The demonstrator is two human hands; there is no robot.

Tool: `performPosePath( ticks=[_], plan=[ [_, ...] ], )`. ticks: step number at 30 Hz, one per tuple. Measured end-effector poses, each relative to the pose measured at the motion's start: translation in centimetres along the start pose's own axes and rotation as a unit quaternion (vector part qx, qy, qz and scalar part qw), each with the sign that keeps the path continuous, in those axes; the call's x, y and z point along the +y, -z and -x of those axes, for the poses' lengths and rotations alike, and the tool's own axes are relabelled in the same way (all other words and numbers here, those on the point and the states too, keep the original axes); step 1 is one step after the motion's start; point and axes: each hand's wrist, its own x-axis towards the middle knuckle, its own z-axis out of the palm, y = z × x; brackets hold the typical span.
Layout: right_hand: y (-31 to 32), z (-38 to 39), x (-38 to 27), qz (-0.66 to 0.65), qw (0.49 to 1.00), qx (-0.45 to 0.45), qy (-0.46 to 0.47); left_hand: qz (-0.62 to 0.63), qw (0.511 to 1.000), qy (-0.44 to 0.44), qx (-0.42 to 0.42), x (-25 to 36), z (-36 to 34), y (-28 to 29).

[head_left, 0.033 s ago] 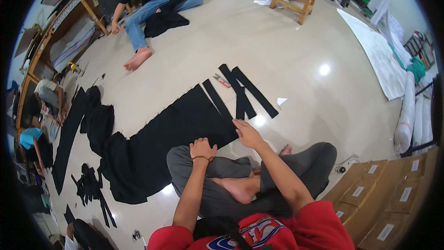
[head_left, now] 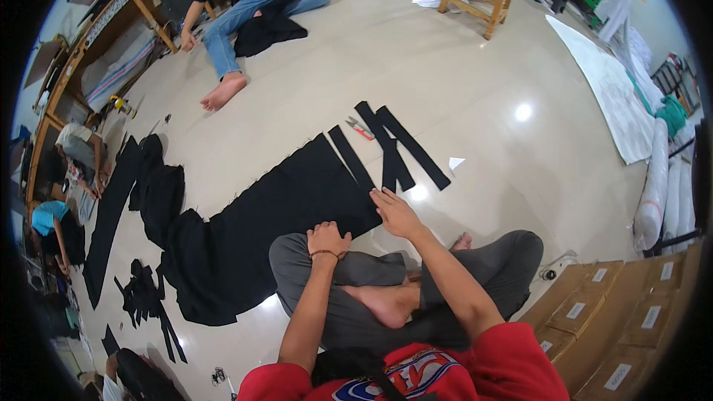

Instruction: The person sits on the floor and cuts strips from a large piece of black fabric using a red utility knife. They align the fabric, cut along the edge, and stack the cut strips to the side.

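My right grip (head_left: 396, 213), wide with fingers straight, lies at the edge of the black cloth (head_left: 278, 197) on the floor (head_left: 312, 82); my left grip (head_left: 329, 240) (loosely spread, too) rests over my bent leg (head_left: 291, 260). Red snips (head_left: 362, 129) lie beside black strips (head_left: 414, 148).

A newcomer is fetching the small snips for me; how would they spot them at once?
Find the large black cloth on the pale floor. Narrow black strips lie off its right edge; the snips rest between two of them, near their far ends. Their red grip sets them apart from the black strips.
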Motion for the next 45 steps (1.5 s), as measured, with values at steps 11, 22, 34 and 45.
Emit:
performPosePath(
  ticks=[11, 22, 34, 45],
  plan=[
    [1.1, -4.2, 1.5, 0.223, 0.966, -0.132, -0.002, 0.001, 0.997, 0.036, -0.072, -0.4, -1.5, 1.3],
    [-1.1, -3.4, 1.1, 0.322, 0.943, -0.084, 0.025, -0.003, 0.995, -0.012, -0.096, -0.1, -1.9, 0.7],
    [0.3, -3.0, -0.1, 0.347, 0.927, -0.131, -0.053, -0.016, 0.995, -0.009, -0.099, -0.3, -2.2, 0.5],
    [-1.5, 0.1, -0.1, 0.331, 0.939, -0.071, -0.052, -0.041, 0.989, -0.084, -0.113, 0.7, -2.3, 0.3]
  ],
)
